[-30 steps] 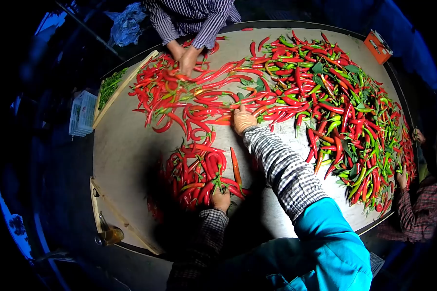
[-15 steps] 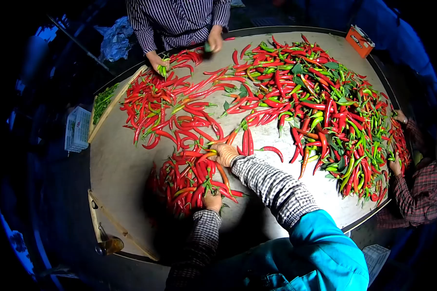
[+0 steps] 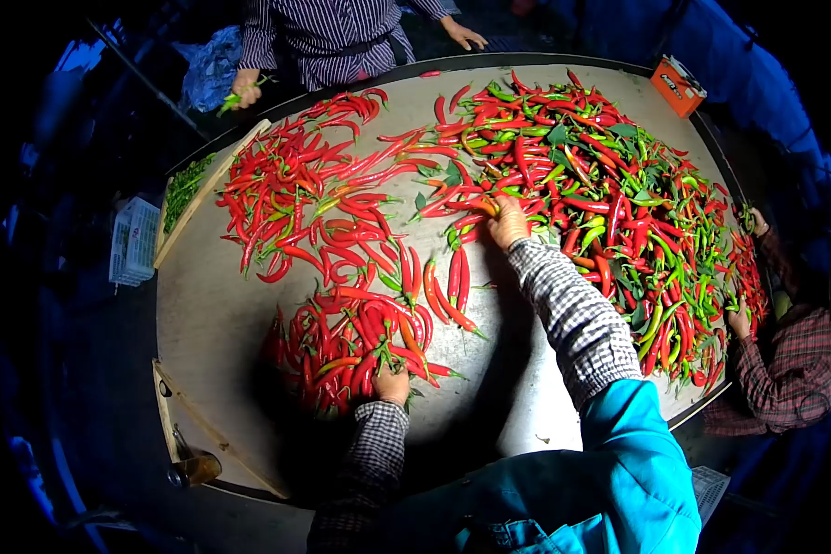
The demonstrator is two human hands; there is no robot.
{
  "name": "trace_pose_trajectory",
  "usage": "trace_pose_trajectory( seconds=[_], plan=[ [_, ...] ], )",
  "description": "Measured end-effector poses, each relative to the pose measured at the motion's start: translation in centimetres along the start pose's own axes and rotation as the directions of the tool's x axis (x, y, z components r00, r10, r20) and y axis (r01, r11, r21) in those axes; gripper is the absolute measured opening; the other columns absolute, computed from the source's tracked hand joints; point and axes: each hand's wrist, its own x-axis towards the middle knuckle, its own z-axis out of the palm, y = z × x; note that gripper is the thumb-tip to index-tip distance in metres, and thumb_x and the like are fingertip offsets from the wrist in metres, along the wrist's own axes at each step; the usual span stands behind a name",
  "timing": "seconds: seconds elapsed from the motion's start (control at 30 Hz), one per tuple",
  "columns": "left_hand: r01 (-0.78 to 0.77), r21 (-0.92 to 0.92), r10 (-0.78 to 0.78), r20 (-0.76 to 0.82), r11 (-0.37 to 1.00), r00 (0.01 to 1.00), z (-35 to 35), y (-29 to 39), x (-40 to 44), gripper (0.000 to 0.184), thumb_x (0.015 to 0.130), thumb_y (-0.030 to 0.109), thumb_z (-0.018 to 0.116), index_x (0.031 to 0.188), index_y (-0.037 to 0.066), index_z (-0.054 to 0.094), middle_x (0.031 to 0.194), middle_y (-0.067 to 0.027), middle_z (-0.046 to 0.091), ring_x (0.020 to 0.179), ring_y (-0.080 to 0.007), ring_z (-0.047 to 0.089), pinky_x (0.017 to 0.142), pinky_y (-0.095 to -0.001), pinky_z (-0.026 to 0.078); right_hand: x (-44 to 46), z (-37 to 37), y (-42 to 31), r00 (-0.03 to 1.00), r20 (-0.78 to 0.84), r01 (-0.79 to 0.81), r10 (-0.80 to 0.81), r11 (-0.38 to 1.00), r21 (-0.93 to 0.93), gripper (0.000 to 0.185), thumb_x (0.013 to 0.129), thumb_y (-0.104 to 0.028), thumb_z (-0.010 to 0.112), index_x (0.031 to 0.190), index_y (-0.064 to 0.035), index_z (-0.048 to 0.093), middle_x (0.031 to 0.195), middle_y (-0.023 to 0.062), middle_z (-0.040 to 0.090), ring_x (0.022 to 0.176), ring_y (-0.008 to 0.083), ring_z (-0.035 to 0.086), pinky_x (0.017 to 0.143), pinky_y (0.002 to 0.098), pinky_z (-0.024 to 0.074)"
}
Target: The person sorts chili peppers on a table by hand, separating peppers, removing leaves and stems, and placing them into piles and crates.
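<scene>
My left hand (image 3: 392,381) is closed around the stem ends of chili peppers at the near edge of a small heap of red chili peppers (image 3: 346,355). Farther out, my right hand (image 3: 508,222) has its fingers closed on an orange-red chili pepper (image 3: 475,205) at the left edge of the large mixed pile (image 3: 609,198). That pile holds red and green peppers with some leaves. Between my hands, a few red and orange peppers (image 3: 443,300) lie loose on the table (image 3: 222,323). Part of what each hand grips is hidden by the fingers.
Across the table, a person's hand (image 3: 246,88) holds green peppers beside a spread of red ones (image 3: 286,198). Another person's hand (image 3: 739,319) works at the right edge. A wooden strip (image 3: 214,189), white crate (image 3: 137,242), orange box (image 3: 678,87) and jar (image 3: 194,469) stand around.
My right hand has moved from the small heap up and right to the large pile; loose peppers now lie between. My left hand stays put. The person opposite has drawn both hands back off the table.
</scene>
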Motion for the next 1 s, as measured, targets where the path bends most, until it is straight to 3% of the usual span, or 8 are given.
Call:
trace_pose_trajectory(
  seconds=[0.1, 0.2, 0.43, 0.53, 0.63, 0.67, 0.73, 1.0],
  plan=[
    [-0.056, 0.161, 0.068, -0.072, 0.985, 0.995, -0.7, 2.0, -1.1, 0.035, 0.07, 0.02, 0.067, 0.097, 0.0, 0.057, 0.082, -0.0192, 0.062, 0.08, -0.0331, 0.06, 0.072, -0.0391, 0.046, -0.6, 2.0, 1.6, 0.997, 0.067, 0.046, -0.029, 0.961, -0.271, 0.032, 0.072, -0.002, 0.051, 0.104, -0.0107, 0.054, 0.108, 0.0161, 0.049, 0.1, 0.0375, 0.049, 0.085, 0.0433, 0.0419],
    [-0.008, 0.116, 0.006, 0.018, 0.993, 1.0, -1.4, 3.5, -1.6, 0.034, 0.074, 0.009, 0.061, 0.104, -0.005, 0.053, 0.085, -0.0139, 0.062, 0.077, -0.0214, 0.06, 0.069, -0.0307, 0.046, -4.5, 1.7, -0.4, 0.987, 0.16, 0.058, -0.019, 0.969, -0.242, 0.035, 0.074, -0.005, 0.052, 0.108, -0.012, 0.052, 0.11, 0.0174, 0.044, 0.093, 0.0387, 0.052, 0.076, 0.0445, 0.0463],
    [0.006, 0.045, -0.005, -0.02, 0.999, 1.0, -0.7, 2.1, -1.0, 0.031, 0.07, 0.017, 0.066, 0.096, 0.001, 0.058, 0.079, -0.0166, 0.062, 0.075, -0.0314, 0.06, 0.069, -0.0385, 0.046, -12.9, 0.6, -1.2, 0.803, 0.521, 0.323, -0.289, 0.946, 0.027, 0.04, 0.066, -0.003, 0.061, 0.106, -0.0088, 0.054, 0.115, 0.0195, 0.043, 0.091, 0.0366, 0.056, 0.077, 0.0397, 0.0481],
    [-0.092, 0.024, 0.093, -0.068, 0.996, 0.993, -1.2, 3.4, -1.7, 0.03, 0.07, 0.017, 0.066, 0.095, 0.002, 0.058, 0.079, -0.0162, 0.062, 0.076, -0.0316, 0.06, 0.069, -0.0393, 0.046, -11.8, -0.3, -1.6, 0.351, 0.846, 0.345, -0.402, 0.895, 0.282, 0.042, 0.066, -0.009, 0.065, 0.107, -0.0089, 0.057, 0.097, 0.0156, 0.059, 0.095, 0.0301, 0.056, 0.086, 0.0354, 0.0435],
    [-0.091, 0.063, 0.095, -0.052, 0.994, 0.994, -0.9, 2.3, -1.2, 0.029, 0.07, 0.015, 0.065, 0.095, 0.002, 0.058, 0.08, -0.0159, 0.063, 0.077, -0.0311, 0.06, 0.07, -0.0387, 0.046, -8.1, -0.1, -2.2, 0.589, 0.568, 0.323, -0.575, 0.812, 0.487, 0.03, 0.074, -0.01, 0.062, 0.104, -0.0101, 0.058, 0.094, 0.0087, 0.063, 0.083, 0.0192, 0.06, 0.073, 0.0302, 0.0483],
    [-0.069, 0.088, 0.073, -0.037, 0.994, 0.997, -1.1, 2.7, -1.3, 0.029, 0.07, 0.014, 0.065, 0.095, 0.002, 0.058, 0.08, -0.0159, 0.063, 0.077, -0.031, 0.06, 0.071, -0.0385, 0.046, -5.9, 0.7, -1.9, 0.723, 0.591, 0.116, -0.358, 0.906, 0.408, 0.034, 0.07, -0.006, 0.064, 0.103, -0.0092, 0.058, 0.09, 0.0133, 0.063, 0.082, 0.0222, 0.061, 0.071, 0.0329, 0.0481],
    [-0.069, 0.105, 0.076, -0.057, 0.992, 0.995, -1.7, 4.9, -2.3, 0.028, 0.07, 0.014, 0.064, 0.095, 0.002, 0.058, 0.08, -0.016, 0.062, 0.078, -0.0313, 0.06, 0.071, -0.0384, 0.046, -2.8, 0.7, -3.1, 0.936, 0.219, 0.213, -0.274, 0.94, 0.267, 0.03, 0.068, -0.002, 0.063, 0.098, -0.0072, 0.057, 0.09, 0.0172, 0.061, 0.086, 0.0329, 0.059, 0.072, 0.0365, 0.0478],
    [-0.05, 0.174, 0.06, -0.049, 0.984, 0.997, -1.9, 5.2, -2.4, 0.027, 0.071, 0.017, 0.064, 0.093, 0.002, 0.059, 0.076, -0.0153, 0.062, 0.075, -0.0312, 0.06, 0.067, -0.0401, 0.046, -5.5, 2.5, -1.7, 0.886, 0.403, 0.305, -0.228, 0.942, -0.138, 0.025, 0.077, -0.019, 0.057, 0.099, -0.0093, 0.057, 0.096, 0.0157, 0.059, 0.082, 0.0325, 0.06, 0.071, 0.0413, 0.0493]
  ],
)
